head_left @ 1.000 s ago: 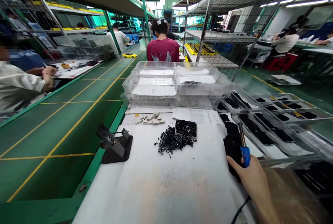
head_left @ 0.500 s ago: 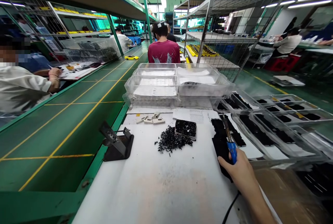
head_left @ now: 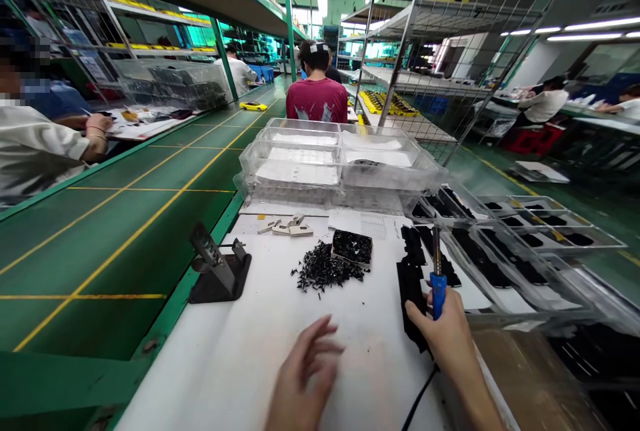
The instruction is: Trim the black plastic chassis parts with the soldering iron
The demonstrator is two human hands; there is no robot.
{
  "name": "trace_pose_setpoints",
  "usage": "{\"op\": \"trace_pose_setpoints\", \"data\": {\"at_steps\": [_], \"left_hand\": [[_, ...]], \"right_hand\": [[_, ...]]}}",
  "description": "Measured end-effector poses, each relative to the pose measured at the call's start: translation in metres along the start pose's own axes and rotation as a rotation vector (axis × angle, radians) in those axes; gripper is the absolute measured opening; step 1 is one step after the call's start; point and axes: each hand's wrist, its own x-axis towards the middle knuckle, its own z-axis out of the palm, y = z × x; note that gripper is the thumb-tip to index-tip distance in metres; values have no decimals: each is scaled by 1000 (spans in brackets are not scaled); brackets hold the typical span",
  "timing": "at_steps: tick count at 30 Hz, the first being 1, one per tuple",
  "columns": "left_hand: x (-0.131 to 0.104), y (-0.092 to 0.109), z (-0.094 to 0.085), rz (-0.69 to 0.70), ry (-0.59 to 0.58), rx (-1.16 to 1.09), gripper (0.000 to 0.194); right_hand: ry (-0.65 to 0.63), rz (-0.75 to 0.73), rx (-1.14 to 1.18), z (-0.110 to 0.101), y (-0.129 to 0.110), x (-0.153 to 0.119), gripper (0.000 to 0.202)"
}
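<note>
My right hand (head_left: 447, 331) is closed around the blue handle of a soldering iron (head_left: 438, 289), its metal tip pointing up and away. The iron's black cord runs down beneath my wrist. Just left of that hand, a flat black part (head_left: 409, 294) lies along the table's right side. My left hand (head_left: 306, 374) hovers low over the white tabletop (head_left: 240, 364), slightly blurred, fingers apart and holding nothing. Beyond it lies a heap of small black slivers (head_left: 323, 272). A small block covered in black residue (head_left: 352, 247) sits against the heap.
A dark metal iron stand (head_left: 220, 271) is at the left edge. Several pale blocks (head_left: 290, 226) lie behind the heap. Clear plastic trays (head_left: 345, 177) stack at the back; more trays with black parts (head_left: 500, 261) line the right. A green conveyor (head_left: 145, 211) runs left, where a co-worker (head_left: 40, 137) sits.
My left hand has come into view from below over the tabletop. My right hand still holds the soldering iron, now turned more upright. The view has shifted slightly.
</note>
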Motion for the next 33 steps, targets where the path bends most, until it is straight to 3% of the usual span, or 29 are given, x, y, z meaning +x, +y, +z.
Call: {"op": "trace_pose_setpoints", "data": {"at_steps": [2,4,7,10,12,15,18,23,26,28,29,31,33], "left_hand": [[39,0,43,-169,-326,-248,81],[70,1,82,-248,-465,-332,90],[90,-2,118,-287,-541,-425,81],[91,-8,126,-319,-514,-512,61],[91,-9,122,-352,-442,-566,47],[89,-2,107,-408,-322,-653,33],[82,15,84,-469,-338,-741,46],[63,39,47,-494,-453,-906,64],[55,43,27,-489,-551,-947,66],[51,41,13,-573,-705,-904,65],[48,40,6,-638,-802,-864,65],[42,39,-10,-761,-968,-762,68],[35,39,-26,-805,-1004,-679,79]], "right_hand": [[-16,10,106,3,-1,-6,41],[-40,64,285,4,-2,-12,55],[-61,154,512,2,0,-17,69],[-59,201,620,-6,6,-17,67],[-26,206,615,-15,10,-16,63],[53,177,298,-27,11,-15,48],[-1,145,-35,-27,8,-13,42],[-164,112,-144,-12,6,-12,38],[-36,58,-75,-16,-7,-14,41],[42,27,75,-24,-25,-16,40],[26,8,185,-27,-36,-17,40],[-126,-27,422,-30,-56,-19,43],[-301,-11,551,-26,-68,-21,48]]}}
